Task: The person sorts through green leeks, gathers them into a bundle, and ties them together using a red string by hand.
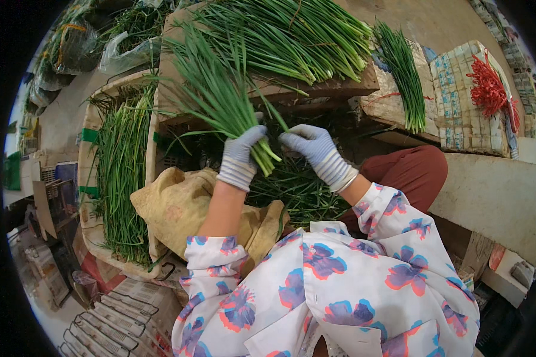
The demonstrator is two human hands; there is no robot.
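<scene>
My left hand (242,150), in a striped grey-white glove, is closed round a bunch of green chives (220,101). Their pale cut ends stick out below the fist and the leaves fan up and away. My right hand (317,150), gloved alike, is just right of the bunch. Its fingertips pinch a thin green chive stalk (273,112) that slants up toward the leaves. Beyond both hands, a large pile of chives (292,38) lies on a brown board (339,89). More loose green leaves (304,193) lie low beneath my hands.
A white crate (89,205) full of long chives stands at left, beside a yellowish cloth sack (175,199). At right, a tied chive bundle (402,74) rests on a low surface near a taped box (458,89) with red ties (488,86). Wire racks (110,324) stand lower left.
</scene>
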